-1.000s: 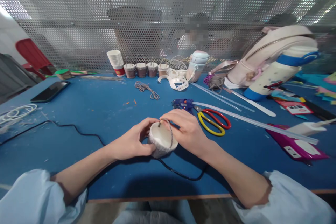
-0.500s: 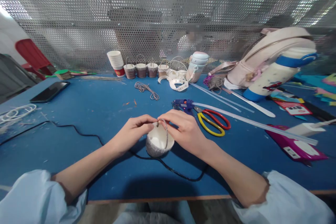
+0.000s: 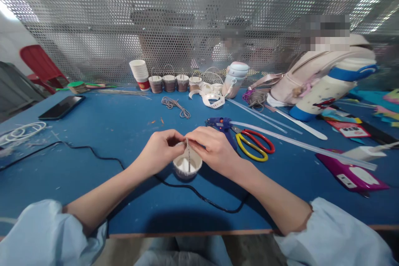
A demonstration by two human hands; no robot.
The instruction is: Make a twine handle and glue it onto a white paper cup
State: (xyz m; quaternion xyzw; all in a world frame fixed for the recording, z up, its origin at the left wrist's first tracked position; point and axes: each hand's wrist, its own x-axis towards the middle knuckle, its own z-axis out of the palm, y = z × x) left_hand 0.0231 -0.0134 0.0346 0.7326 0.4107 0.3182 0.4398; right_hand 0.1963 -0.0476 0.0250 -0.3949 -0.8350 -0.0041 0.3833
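A small white paper cup wrapped in twine (image 3: 187,167) stands on the blue table (image 3: 118,133) between my two hands. A thin twine handle (image 3: 188,156) runs across its mouth. My left hand (image 3: 162,149) pinches the far rim of the cup beside the handle's end. My right hand (image 3: 212,147) pinches the same spot from the right, fingers pressed together on the twine. Both forearms rest low over the table, with pale blue sleeves at the elbows.
A black cable (image 3: 93,156) runs under my arms. A blue glue gun (image 3: 220,124), red-and-yellow scissors (image 3: 254,145) and clear glue sticks (image 3: 299,144) lie to the right. Finished cups (image 3: 170,83), stacked cups (image 3: 139,72), a phone (image 3: 61,107), bags and a bottle stand further back.
The cup has been set upright on the table and moved slightly away from me. My left hand has shifted from cupping its side to pinching the rim at the handle.
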